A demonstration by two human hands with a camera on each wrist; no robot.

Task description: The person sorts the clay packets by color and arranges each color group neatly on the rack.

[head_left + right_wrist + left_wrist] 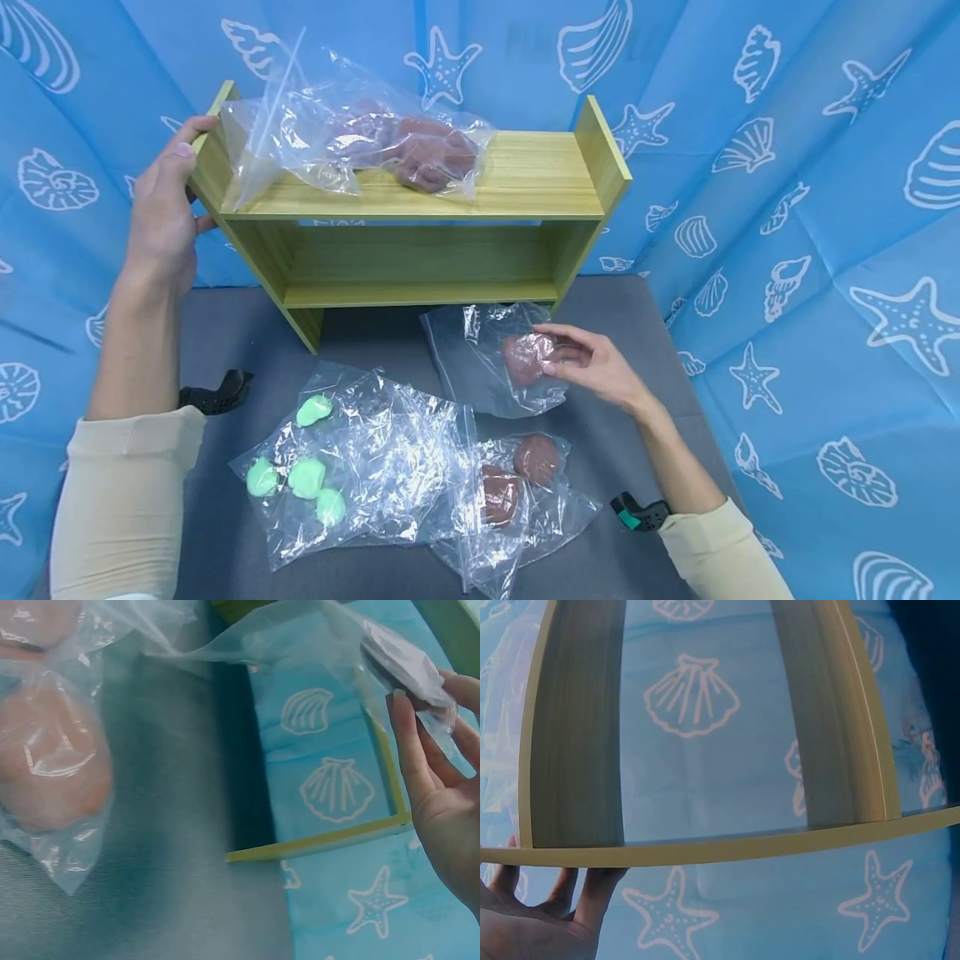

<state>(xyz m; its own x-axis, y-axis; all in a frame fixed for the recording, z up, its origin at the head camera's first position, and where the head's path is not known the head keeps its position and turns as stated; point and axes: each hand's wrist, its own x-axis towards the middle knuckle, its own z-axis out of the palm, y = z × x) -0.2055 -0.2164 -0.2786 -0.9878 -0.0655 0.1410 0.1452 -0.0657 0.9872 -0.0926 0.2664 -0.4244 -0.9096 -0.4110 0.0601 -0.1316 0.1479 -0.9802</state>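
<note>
My left hand [163, 212] grips the left side panel of a two-tier wooden shelf [420, 218], its fingers against the panel's outer face in the left wrist view. On the top tier lies a clear zip bag [300, 150] with reddish-brown lumps [433, 154] inside. Below the shelf's right side, my right hand [592, 362] pinches a clear plastic bag [480, 358] round a flattish brown lump [523, 358]. In the right wrist view, thumb and fingers [405, 731] hold that bag at the lump, and the bag's film stretches off to the left.
Nearer me on the grey table [622, 558] lies a clear bag [390, 458] with several pale green lumps [306, 477]. Beside it, overlapping, another bag [555, 525] holds two brown lumps [537, 458]. A blue shell-patterned curtain [750, 208] hangs behind the shelf and at the sides.
</note>
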